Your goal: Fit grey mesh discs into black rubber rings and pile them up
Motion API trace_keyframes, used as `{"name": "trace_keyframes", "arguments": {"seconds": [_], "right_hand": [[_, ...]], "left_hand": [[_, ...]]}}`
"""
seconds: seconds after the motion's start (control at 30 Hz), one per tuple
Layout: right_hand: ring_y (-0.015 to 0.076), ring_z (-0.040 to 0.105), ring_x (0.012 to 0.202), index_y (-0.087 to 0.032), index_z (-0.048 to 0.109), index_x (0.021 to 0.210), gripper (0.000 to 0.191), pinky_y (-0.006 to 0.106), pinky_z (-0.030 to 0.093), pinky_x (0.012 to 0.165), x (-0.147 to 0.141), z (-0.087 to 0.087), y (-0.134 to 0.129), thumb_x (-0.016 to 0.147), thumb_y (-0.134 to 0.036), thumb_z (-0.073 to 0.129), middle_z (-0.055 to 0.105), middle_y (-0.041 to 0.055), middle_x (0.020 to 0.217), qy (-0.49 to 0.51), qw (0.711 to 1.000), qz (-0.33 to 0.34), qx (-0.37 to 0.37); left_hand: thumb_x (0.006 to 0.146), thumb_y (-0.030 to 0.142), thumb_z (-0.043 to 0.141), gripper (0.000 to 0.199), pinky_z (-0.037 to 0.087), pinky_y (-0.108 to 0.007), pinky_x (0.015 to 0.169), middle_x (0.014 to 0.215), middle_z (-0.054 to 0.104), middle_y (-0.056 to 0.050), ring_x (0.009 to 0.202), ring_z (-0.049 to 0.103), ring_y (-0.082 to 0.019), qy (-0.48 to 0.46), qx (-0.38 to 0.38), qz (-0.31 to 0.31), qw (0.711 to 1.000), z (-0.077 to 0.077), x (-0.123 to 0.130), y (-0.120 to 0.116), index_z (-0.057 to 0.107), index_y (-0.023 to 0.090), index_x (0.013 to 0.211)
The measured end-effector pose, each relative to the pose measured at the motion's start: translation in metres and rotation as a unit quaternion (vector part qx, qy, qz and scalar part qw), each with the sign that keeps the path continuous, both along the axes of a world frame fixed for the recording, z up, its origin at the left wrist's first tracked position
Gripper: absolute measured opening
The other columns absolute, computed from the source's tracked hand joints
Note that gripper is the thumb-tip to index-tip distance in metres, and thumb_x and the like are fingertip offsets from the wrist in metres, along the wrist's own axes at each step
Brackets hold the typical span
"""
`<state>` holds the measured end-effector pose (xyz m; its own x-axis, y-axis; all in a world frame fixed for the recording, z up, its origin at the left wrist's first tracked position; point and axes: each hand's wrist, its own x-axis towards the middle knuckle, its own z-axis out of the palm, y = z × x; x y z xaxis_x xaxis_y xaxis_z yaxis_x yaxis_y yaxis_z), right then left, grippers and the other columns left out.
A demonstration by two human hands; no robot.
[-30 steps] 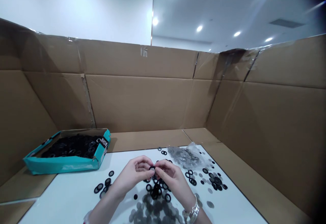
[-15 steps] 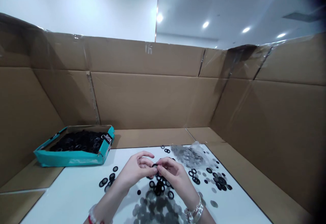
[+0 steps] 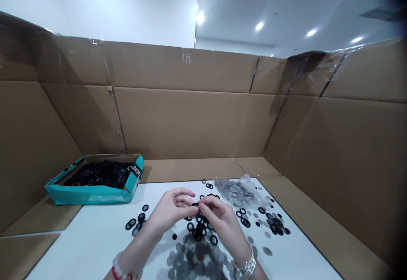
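Observation:
My left hand [image 3: 170, 213] and my right hand [image 3: 219, 217] meet over the middle of the white table [image 3: 104, 237]. Between their thumbs and fingertips they pinch one small black ring [image 3: 195, 204], which is partly covered by the fingers. Right below lies a pile of black rings [image 3: 199, 231] on the table. Closer to me spreads a heap of thin grey discs [image 3: 193, 259]. A lone black disc [image 3: 174, 236] lies left of the pile.
A teal box [image 3: 89, 196] full of black rings stands at the back left. A clear plastic bag [image 3: 238, 191] of grey discs lies at the back right. Ring groups sit left [image 3: 136, 222] and right [image 3: 276, 224]. Cardboard walls [image 3: 190, 123] surround the table.
Both hands stay together on the black ring, with only slight finger movement. The view has tilted slightly, and the piles look the same.

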<state>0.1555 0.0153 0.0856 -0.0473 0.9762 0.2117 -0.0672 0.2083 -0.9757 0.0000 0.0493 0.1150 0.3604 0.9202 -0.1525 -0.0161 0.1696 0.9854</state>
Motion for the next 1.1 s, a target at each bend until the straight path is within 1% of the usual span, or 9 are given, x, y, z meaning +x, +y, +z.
{"name": "trace_keyframes", "arguments": {"seconds": [0.27, 0.43, 0.5, 0.6, 0.7, 0.83, 0.93, 1.03, 1.1], "right_hand": [[0.0201, 0.062, 0.082, -0.018, 0.065, 0.086, 0.029, 0.026, 0.049, 0.072, -0.005, -0.008, -0.004, 0.086, -0.046, 0.060, 0.066, 0.0057, 0.085, -0.023, 0.997, -0.068, 0.019], [0.0198, 0.062, 0.082, -0.019, 0.063, 0.088, 0.027, 0.026, 0.049, 0.074, -0.006, -0.012, -0.006, 0.089, -0.044, 0.056, 0.065, 0.0057, 0.086, -0.043, 0.995, -0.089, 0.032], [0.0200, 0.061, 0.083, -0.018, 0.063, 0.089, 0.027, 0.026, 0.048, 0.074, -0.006, -0.013, -0.007, 0.090, -0.044, 0.055, 0.064, 0.0059, 0.087, -0.052, 0.993, -0.096, 0.035], [0.0206, 0.061, 0.084, -0.018, 0.063, 0.089, 0.028, 0.026, 0.048, 0.074, -0.006, -0.013, -0.008, 0.090, -0.045, 0.054, 0.065, 0.0062, 0.088, -0.048, 0.993, -0.100, 0.032], [0.0206, 0.061, 0.083, -0.018, 0.063, 0.088, 0.029, 0.026, 0.048, 0.073, -0.006, -0.011, -0.008, 0.089, -0.046, 0.056, 0.065, 0.0058, 0.086, -0.041, 0.995, -0.090, 0.031], [0.0203, 0.062, 0.082, -0.018, 0.063, 0.088, 0.029, 0.027, 0.048, 0.074, -0.005, -0.009, -0.009, 0.089, -0.046, 0.055, 0.066, 0.0061, 0.087, -0.042, 0.996, -0.073, 0.029], [0.0210, 0.062, 0.083, -0.018, 0.062, 0.088, 0.030, 0.028, 0.048, 0.074, -0.005, -0.008, -0.011, 0.091, -0.046, 0.051, 0.066, 0.0067, 0.087, -0.081, 0.993, -0.083, 0.034], [0.0215, 0.060, 0.084, -0.020, 0.058, 0.087, 0.029, 0.029, 0.046, 0.075, -0.006, -0.008, -0.014, 0.094, -0.044, 0.045, 0.064, 0.0065, 0.087, -0.151, 0.979, -0.125, 0.054], [0.0213, 0.059, 0.082, -0.021, 0.056, 0.086, 0.028, 0.030, 0.044, 0.074, -0.008, -0.008, -0.016, 0.096, -0.043, 0.041, 0.062, 0.0061, 0.086, -0.182, 0.970, -0.148, 0.069]], "left_hand": [[0.055, 0.027, 0.083, 0.040, 0.048, -0.028, 0.063, 0.062, 0.067, 0.001, 0.059, 0.062, -0.014, -0.017, 0.026, 0.029, 0.999, 0.000, 0.002, 0.000, 0.061, 0.014, 0.086], [0.056, 0.029, 0.083, 0.041, 0.049, -0.028, 0.064, 0.065, 0.066, 0.000, 0.059, 0.062, -0.014, -0.019, 0.026, 0.005, 0.999, -0.001, 0.002, -0.001, 0.062, 0.013, 0.087], [0.056, 0.029, 0.083, 0.041, 0.050, -0.029, 0.065, 0.067, 0.065, 0.000, 0.060, 0.062, -0.014, -0.022, 0.039, 0.018, 0.999, -0.002, 0.004, -0.001, 0.063, 0.014, 0.088], [0.055, 0.029, 0.083, 0.038, 0.051, -0.029, 0.070, 0.070, 0.065, -0.001, 0.068, 0.062, -0.016, -0.033, 0.060, 0.051, 0.996, -0.004, 0.006, -0.002, 0.066, 0.015, 0.086], [0.054, 0.030, 0.084, 0.038, 0.050, -0.028, 0.076, 0.072, 0.066, -0.002, 0.074, 0.062, -0.017, -0.042, 0.052, 0.043, 0.997, -0.005, 0.008, -0.003, 0.067, 0.015, 0.084], [0.056, 0.032, 0.084, 0.039, 0.051, -0.028, 0.073, 0.077, 0.066, -0.004, 0.076, 0.062, -0.017, -0.052, 0.037, 0.047, 0.997, -0.004, 0.009, -0.005, 0.068, 0.015, 0.086], [0.056, 0.033, 0.083, 0.036, 0.052, -0.028, 0.071, 0.078, 0.066, -0.004, 0.077, 0.062, -0.018, -0.056, 0.049, 0.078, 0.994, -0.006, 0.012, -0.008, 0.068, 0.015, 0.083], [0.058, 0.030, 0.081, 0.030, 0.052, -0.029, 0.075, 0.079, 0.066, -0.005, 0.079, 0.062, -0.019, -0.065, 0.086, 0.106, 0.989, -0.011, 0.016, -0.009, 0.066, 0.016, 0.081], [0.064, 0.028, 0.078, 0.024, 0.051, -0.029, 0.077, 0.083, 0.066, -0.005, 0.082, 0.062, -0.019, -0.058, 0.118, 0.113, 0.985, -0.015, 0.018, -0.009, 0.065, 0.017, 0.081]]}}
